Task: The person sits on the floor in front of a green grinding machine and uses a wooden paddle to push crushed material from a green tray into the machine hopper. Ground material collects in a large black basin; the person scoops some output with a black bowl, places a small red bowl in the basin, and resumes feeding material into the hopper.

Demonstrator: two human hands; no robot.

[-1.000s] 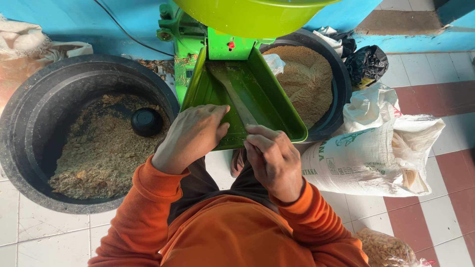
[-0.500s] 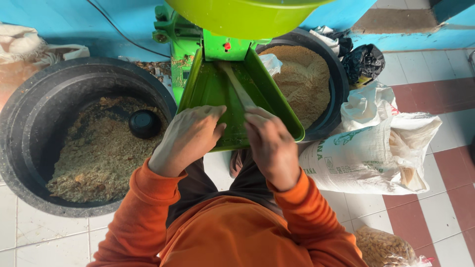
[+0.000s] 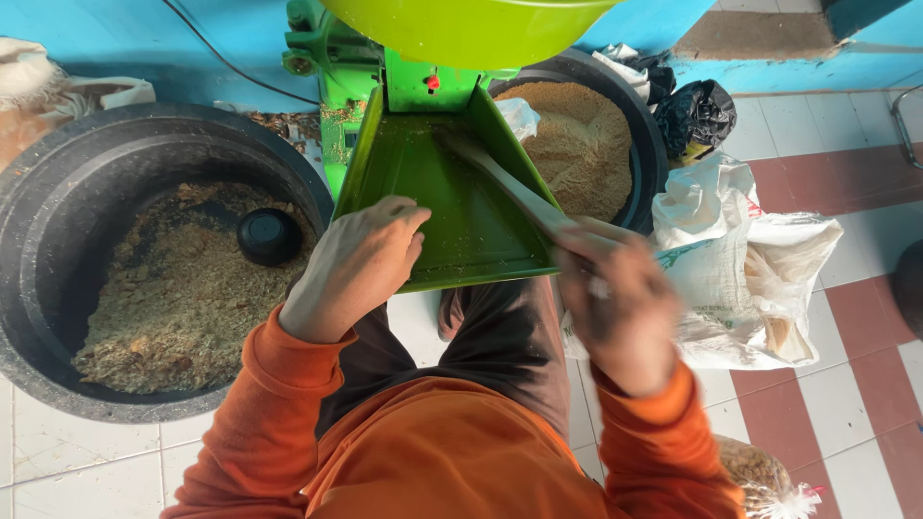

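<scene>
Bright even daylight, motion-blurred right hand (image 3: 615, 312)

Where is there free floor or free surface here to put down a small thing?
Bare tile floor lies at lower left, below the left tub. More bare tile lies at right, past the white sack. The green tray is mostly bare between the left hand and the stick in the right hand. Around the machine it is crowded.

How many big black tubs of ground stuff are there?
2. One black tub sits left of the green tray, by the left hand, with a small black bowl inside. The other tub is behind the tray's right side, partly hidden.
</scene>
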